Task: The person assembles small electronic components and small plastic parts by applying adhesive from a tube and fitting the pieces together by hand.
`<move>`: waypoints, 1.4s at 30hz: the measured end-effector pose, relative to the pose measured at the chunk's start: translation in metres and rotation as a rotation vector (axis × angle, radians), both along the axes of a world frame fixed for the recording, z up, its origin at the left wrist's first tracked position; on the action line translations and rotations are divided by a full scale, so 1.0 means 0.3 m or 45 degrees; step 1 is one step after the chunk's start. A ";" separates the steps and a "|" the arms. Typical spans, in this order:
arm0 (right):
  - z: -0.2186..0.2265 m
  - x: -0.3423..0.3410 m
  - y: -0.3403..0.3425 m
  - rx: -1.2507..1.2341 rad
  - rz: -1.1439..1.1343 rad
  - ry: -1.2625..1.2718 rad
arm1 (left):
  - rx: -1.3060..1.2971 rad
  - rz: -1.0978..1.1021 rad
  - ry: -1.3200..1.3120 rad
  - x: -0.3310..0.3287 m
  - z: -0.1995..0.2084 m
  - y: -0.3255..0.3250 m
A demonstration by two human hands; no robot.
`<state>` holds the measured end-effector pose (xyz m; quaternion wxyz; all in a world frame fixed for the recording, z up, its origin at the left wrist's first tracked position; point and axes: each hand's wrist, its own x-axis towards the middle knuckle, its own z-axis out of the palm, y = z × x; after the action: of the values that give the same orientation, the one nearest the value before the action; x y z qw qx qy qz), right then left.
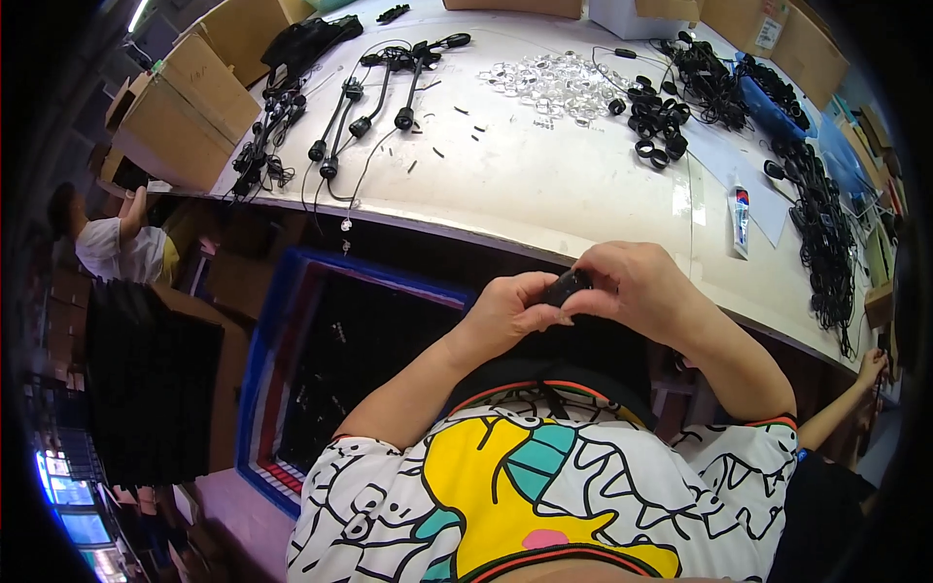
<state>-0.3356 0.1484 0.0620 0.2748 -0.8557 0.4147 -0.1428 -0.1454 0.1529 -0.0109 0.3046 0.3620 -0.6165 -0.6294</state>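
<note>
Just off the table's near edge, my two hands meet around a small black cylinder-shaped part (566,287). My left hand (501,313) pinches its left end between thumb and fingers. From the right, my right hand (637,287) has thumb and forefinger closed on its other end. My fingers hide much of the part. On the table beyond lie several black rings (659,126) and a spread of clear plastic pieces (549,85). A glue-like tube (741,222) with a blue and red label rests to the right of my hands.
Black cords with sockets (360,124) lie at the table's left. Black cable bundles (821,243) line its right side. A blue-rimmed crate (262,379) stands below left; a cardboard box (190,112) is far left. Another person (121,243) sits left; a co-worker's hand (872,365) shows right.
</note>
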 end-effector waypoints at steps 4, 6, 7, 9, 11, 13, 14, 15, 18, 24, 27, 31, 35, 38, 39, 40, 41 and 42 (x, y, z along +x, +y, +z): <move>-0.057 -0.013 -0.011 -0.122 -0.031 -0.319 | -0.114 0.068 -0.129 -0.005 0.005 -0.018; -0.054 -0.045 -0.023 -0.104 -0.005 -0.196 | -0.193 0.058 -0.202 -0.014 0.033 -0.028; -0.047 -0.045 -0.031 0.021 -0.092 -0.017 | -0.205 0.080 -0.189 -0.028 0.021 -0.026; -0.057 -0.037 -0.035 0.044 -0.132 0.009 | -0.230 0.163 -0.261 -0.025 0.005 -0.025; -0.092 -0.049 -0.018 -0.194 -0.051 -0.509 | -0.300 0.186 -0.242 -0.030 0.009 -0.021; -0.050 -0.046 -0.018 -0.152 -0.025 -0.304 | -0.199 0.166 -0.238 -0.018 0.004 -0.013; -0.030 -0.038 -0.010 -0.075 -0.097 -0.178 | -0.230 0.180 -0.200 -0.026 0.004 -0.004; -0.023 -0.034 0.001 0.010 -0.158 -0.057 | -0.254 0.205 -0.164 -0.028 0.002 0.006; -0.068 -0.045 0.006 -0.138 -0.103 -0.358 | -0.220 0.149 -0.027 -0.018 -0.006 -0.014; -0.057 -0.088 0.002 -0.041 -0.168 -0.344 | -0.630 0.169 -0.472 -0.073 0.038 -0.025; -0.039 -0.088 0.015 -0.164 -0.176 -0.378 | -0.733 0.131 -0.464 -0.072 0.070 -0.033; -0.014 -0.064 0.008 0.261 -0.426 -0.573 | -0.814 0.254 -0.404 -0.095 0.101 -0.025; -0.090 -0.038 0.015 0.336 -0.357 -1.096 | -0.302 0.247 0.109 -0.092 0.118 -0.063; -0.121 -0.033 0.032 0.056 -0.302 -1.100 | 0.027 0.095 0.329 -0.090 0.124 -0.077; -0.104 -0.037 0.026 0.062 -0.302 -1.103 | 0.031 0.098 0.324 -0.091 0.119 -0.074; -0.085 -0.046 0.017 -0.074 -0.251 -1.017 | -0.012 0.096 0.262 -0.093 0.109 -0.065; -0.073 -0.057 0.003 -0.207 -0.202 -0.927 | -0.053 0.091 0.201 -0.095 0.099 -0.057; -0.068 -0.074 -0.017 -0.237 -0.154 -0.801 | -0.102 0.083 0.079 -0.095 0.106 -0.055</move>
<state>-0.3579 0.1435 0.0417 0.3009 -0.7649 0.3448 -0.4533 -0.1739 0.1364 0.0208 0.3583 0.3498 -0.6193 -0.6048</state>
